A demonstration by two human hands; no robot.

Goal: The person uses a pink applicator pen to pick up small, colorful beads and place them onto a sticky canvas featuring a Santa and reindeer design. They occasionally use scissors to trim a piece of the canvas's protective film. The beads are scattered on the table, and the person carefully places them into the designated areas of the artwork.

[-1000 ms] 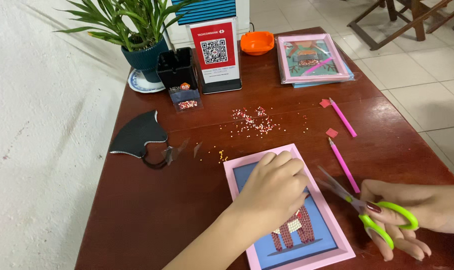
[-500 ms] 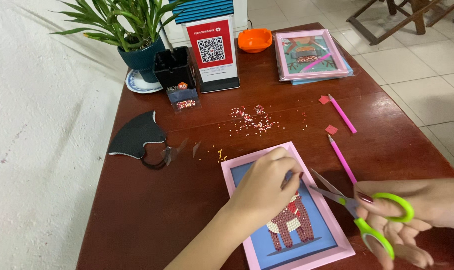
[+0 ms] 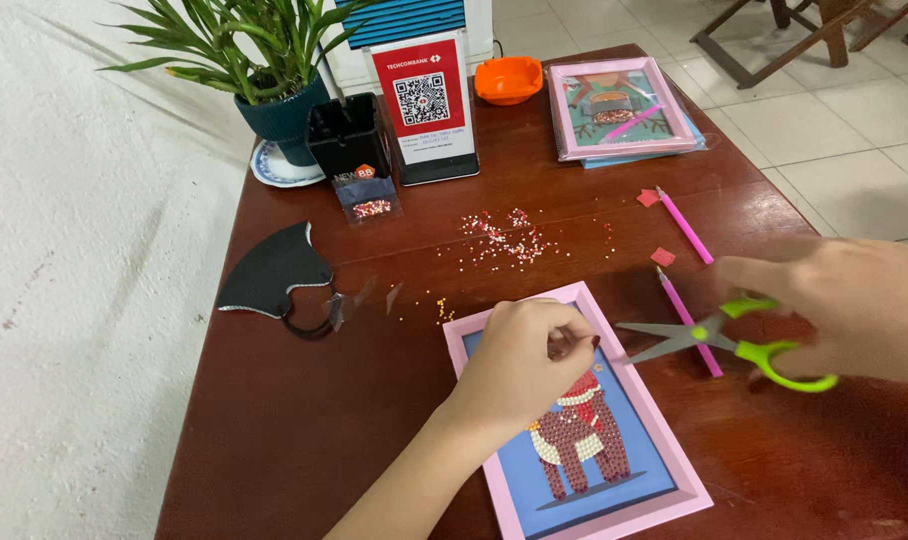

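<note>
Wide brown table [image 3: 304, 430], beads strewn mid-top. Near centre, pink frame [image 3: 584, 420] with bead picture, pinned flat under left hand [image 3: 524, 365], grip curled together on its top edge. Just right, right hand [image 3: 854, 305], grip clamped on green scissors [image 3: 734, 340], blades slightly apart. Best to steady the frame, keep blade tips clear of fingertips.

A dark red-brown wooden table [image 3: 304, 440] stands against a rough white wall [image 3: 74, 300]. Beyond its far right corner lies pale tiled floor [image 3: 824, 130], with wooden chair legs [image 3: 774, 45].
</note>
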